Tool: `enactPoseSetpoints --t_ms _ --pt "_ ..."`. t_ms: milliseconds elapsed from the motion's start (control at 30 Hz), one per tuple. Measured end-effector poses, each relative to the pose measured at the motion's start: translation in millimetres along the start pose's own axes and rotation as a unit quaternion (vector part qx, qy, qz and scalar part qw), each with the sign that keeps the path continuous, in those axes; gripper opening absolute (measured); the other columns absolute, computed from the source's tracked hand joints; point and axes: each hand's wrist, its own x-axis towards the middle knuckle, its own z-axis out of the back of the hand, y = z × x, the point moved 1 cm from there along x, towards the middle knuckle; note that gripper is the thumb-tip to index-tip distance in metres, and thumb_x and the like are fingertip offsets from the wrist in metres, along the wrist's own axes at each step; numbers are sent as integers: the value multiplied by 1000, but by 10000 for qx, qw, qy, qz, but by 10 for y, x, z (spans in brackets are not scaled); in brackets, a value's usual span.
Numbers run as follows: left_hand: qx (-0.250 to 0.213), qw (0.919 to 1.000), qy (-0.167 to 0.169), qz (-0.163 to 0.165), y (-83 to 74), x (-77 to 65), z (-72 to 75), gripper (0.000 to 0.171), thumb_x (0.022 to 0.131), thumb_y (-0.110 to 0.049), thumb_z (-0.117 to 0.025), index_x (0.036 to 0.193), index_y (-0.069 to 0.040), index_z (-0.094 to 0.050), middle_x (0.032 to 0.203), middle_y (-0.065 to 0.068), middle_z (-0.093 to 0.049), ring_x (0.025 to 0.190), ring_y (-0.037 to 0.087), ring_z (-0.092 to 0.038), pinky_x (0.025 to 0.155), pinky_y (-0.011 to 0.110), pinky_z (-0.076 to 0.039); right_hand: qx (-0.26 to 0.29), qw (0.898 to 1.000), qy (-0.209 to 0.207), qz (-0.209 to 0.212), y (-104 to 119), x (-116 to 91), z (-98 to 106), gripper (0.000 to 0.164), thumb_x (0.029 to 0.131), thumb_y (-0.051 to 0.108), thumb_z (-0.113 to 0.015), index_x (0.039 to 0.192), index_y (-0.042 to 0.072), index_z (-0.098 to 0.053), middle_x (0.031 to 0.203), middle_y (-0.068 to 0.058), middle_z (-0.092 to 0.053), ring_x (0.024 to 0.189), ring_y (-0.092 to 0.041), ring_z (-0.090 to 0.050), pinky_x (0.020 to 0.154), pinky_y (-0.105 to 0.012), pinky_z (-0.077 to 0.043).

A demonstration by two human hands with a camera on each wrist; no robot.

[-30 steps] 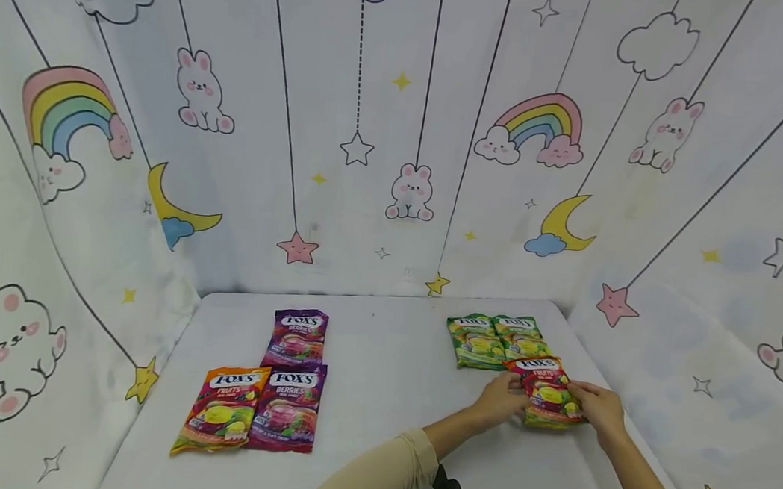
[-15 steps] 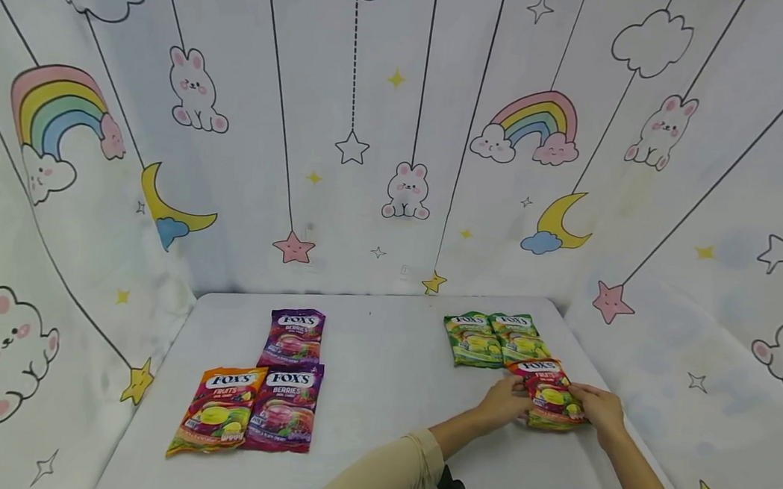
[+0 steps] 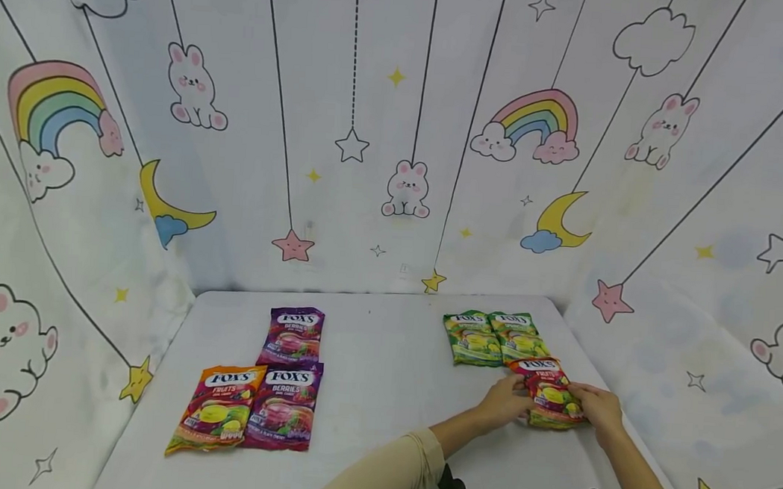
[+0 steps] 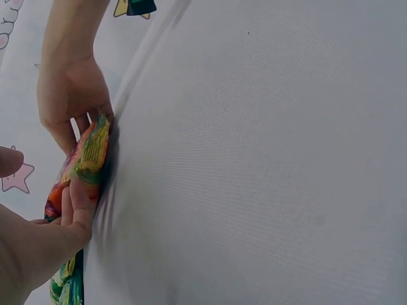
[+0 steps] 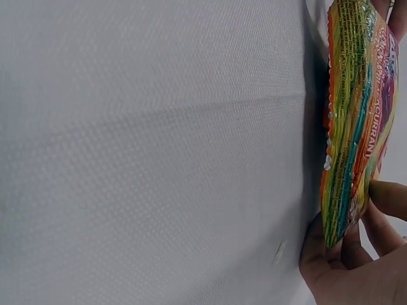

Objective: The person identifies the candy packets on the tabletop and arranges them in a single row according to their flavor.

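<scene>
A red and yellow Fox's Fruits candy bag (image 3: pixel 549 392) lies at the right of the table between both hands. My left hand (image 3: pixel 504 402) pinches its left edge, and my right hand (image 3: pixel 600 410) holds the opposite side. In the right wrist view, the right thumb (image 5: pixel 389 197) presses the face of the bag (image 5: pixel 356 127) while the other fingers curl under its edge. Seen from the left wrist, the left fingers (image 4: pixel 79 200) grip the bag (image 4: pixel 89 155). Just behind it lie two green Fox's bags (image 3: pixel 473 339), side by side, one overlapped by the red bag's top.
On the left of the white table (image 3: pixel 382 393) lie two purple Fox's Berries bags (image 3: pixel 283 410), one behind the other. An orange Fox's Fruits bag (image 3: pixel 216 409) sits beside the nearer one. A patterned cloth (image 3: pixel 352 220) hangs behind and along the sides.
The head view has shifted slightly. Both hands stay on the red bag, which sits in almost the same place beside the green bags.
</scene>
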Motion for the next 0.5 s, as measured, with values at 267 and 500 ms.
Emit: enactPoseSetpoints --t_ms 267,500 --pt "10 10000 53 -20 5 -31 20 56 94 -12 -70 146 -3 -53 137 11 -65 101 10 -69 86 38 -61 6 9999 -149 -18 13 -12 -25 54 105 35 -58 136 -9 -62 150 -36 -43 135 -47 -44 105 -55 -39" --pt "216 9997 1 95 30 -55 38 55 94 -16 -71 146 -6 -55 135 10 -67 101 9 -68 84 30 -59 -217 9992 -307 136 3 -35 -31 53 105 36 -57 134 -7 -64 146 -35 -49 127 -43 -50 86 -40 -43"
